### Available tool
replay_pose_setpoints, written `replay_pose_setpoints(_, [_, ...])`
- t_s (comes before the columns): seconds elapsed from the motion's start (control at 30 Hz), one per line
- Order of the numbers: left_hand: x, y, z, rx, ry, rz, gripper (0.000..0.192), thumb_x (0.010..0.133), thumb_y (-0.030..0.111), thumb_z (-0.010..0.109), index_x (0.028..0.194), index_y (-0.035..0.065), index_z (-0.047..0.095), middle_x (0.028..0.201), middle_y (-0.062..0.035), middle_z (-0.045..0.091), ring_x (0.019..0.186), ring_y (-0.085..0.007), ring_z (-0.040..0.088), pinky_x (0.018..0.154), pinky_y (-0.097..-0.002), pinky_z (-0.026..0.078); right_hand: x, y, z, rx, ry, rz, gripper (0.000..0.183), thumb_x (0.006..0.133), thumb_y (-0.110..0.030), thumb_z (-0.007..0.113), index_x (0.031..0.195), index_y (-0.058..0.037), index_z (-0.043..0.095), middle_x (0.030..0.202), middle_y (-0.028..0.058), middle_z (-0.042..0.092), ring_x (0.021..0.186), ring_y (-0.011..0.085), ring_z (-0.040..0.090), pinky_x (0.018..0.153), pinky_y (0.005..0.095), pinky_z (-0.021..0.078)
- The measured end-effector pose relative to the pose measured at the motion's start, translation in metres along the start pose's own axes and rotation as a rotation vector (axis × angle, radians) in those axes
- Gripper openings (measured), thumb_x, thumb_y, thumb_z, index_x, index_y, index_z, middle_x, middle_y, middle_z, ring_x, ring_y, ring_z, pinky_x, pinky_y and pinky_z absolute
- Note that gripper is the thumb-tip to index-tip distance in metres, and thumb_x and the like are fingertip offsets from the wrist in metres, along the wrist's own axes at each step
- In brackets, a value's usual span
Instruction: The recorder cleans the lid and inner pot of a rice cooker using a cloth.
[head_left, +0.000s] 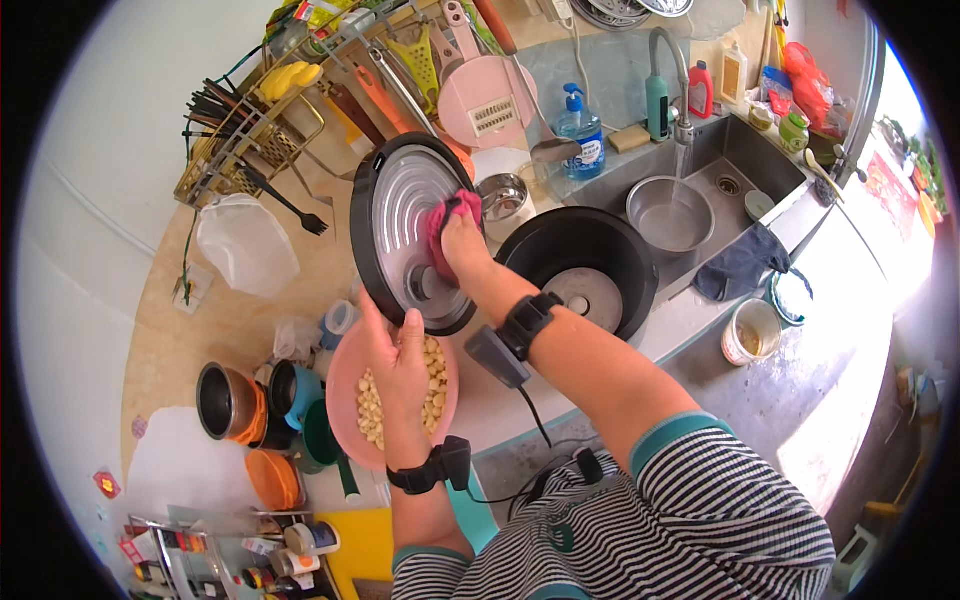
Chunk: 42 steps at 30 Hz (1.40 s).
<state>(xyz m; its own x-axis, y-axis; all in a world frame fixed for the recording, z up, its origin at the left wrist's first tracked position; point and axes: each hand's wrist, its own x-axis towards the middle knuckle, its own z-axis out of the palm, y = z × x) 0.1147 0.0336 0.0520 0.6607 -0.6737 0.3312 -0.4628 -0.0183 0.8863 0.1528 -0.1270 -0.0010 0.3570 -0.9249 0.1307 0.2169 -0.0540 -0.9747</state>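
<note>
My left hand (399, 360) grips the lower rim of a round cooker lid (397, 202), which is tilted up with its ridged metal inner side facing right. My right hand (461, 244) holds a crumpled pink cloth (454, 217) against that inner side. Right of the lid is a black round cooker body (517, 255) with a metal plate at its bottom. Below the lid, a pink basin (349, 397) holds many pale, peeled pieces of food. Water runs from the faucet (683, 131) into a metal bowl (671, 214) in the sink.
The steel sink (765, 150) lies at the right, with a dark cloth (739, 262) over its front edge. A blue soap pump bottle (585, 142) stands behind the cooker body. Utensils hang from a wall rack (247, 135). Cups and pots (225, 401) stand left of the basin.
</note>
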Motion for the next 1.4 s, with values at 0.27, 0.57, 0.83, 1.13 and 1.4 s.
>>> replay_pose_setpoints(0.27, [0.000, -0.010, -0.004, 0.019, -0.026, 0.054, 0.057, 0.095, 0.011, 0.045, 0.144, 0.0029, 0.017, 0.137, -0.0113, 0.038, 0.123, -0.0186, 0.039, 0.101, -0.0290, 0.031, -0.042, -0.046, -0.013, 0.074, -0.267, -0.229, 0.044, 0.090, -0.014, 0.036, 0.131, -0.0007, 0.038, 0.127, 0.0222, 0.046, 0.122, 0.0372, 0.042, 0.098, 0.0367, 0.0362])
replay_pose_setpoints(0.57, [0.005, -0.014, -0.002, 0.136, 0.142, 0.008, 0.051, 0.099, 0.026, 0.038, 0.141, -0.0006, 0.025, 0.137, -0.0144, 0.040, 0.123, -0.0216, 0.040, 0.102, -0.0311, 0.031, -0.131, -0.003, -0.059, -0.214, -0.394, -0.694, 0.057, 0.081, -0.004, 0.048, 0.134, 0.0082, 0.030, 0.135, 0.0269, 0.036, 0.128, 0.0380, 0.035, 0.107, 0.0421, 0.0287])
replay_pose_setpoints(0.83, [0.002, -0.001, 0.007, 0.127, 0.086, 0.025, 0.050, 0.097, 0.022, 0.043, 0.138, -0.0022, 0.028, 0.129, -0.0148, 0.045, 0.115, -0.0213, 0.046, 0.098, -0.0305, 0.035, -0.099, 0.026, -0.054, -0.199, -0.255, -0.257, 0.026, 0.087, -0.009, 0.042, 0.108, 0.0021, 0.052, 0.113, 0.0287, 0.050, 0.109, 0.0398, 0.049, 0.091, 0.0433, 0.0410])
replay_pose_setpoints(1.13, [0.000, 0.011, 0.012, 0.176, 0.099, 0.039, 0.050, 0.095, 0.015, 0.046, 0.138, -0.0026, 0.027, 0.124, -0.0152, 0.049, 0.109, -0.0197, 0.050, 0.091, -0.0285, 0.039, 0.043, -0.031, -0.002, 0.659, -0.292, 0.346, 0.043, 0.094, -0.031, 0.031, 0.114, 0.0009, 0.051, 0.114, 0.0166, 0.056, 0.102, 0.0249, 0.055, 0.088, 0.0350, 0.0423])
replay_pose_setpoints(1.4, [0.001, 0.004, 0.010, 0.169, 0.150, 0.017, 0.049, 0.095, 0.016, 0.046, 0.138, -0.0016, 0.029, 0.123, -0.0123, 0.050, 0.110, -0.0182, 0.049, 0.093, -0.0277, 0.038, -0.023, -0.051, -0.010, 0.266, -0.208, -0.617, 0.051, 0.089, -0.010, 0.037, 0.137, 0.0009, 0.026, 0.130, 0.0234, 0.041, 0.127, 0.0334, 0.036, 0.107, 0.0346, 0.0252])
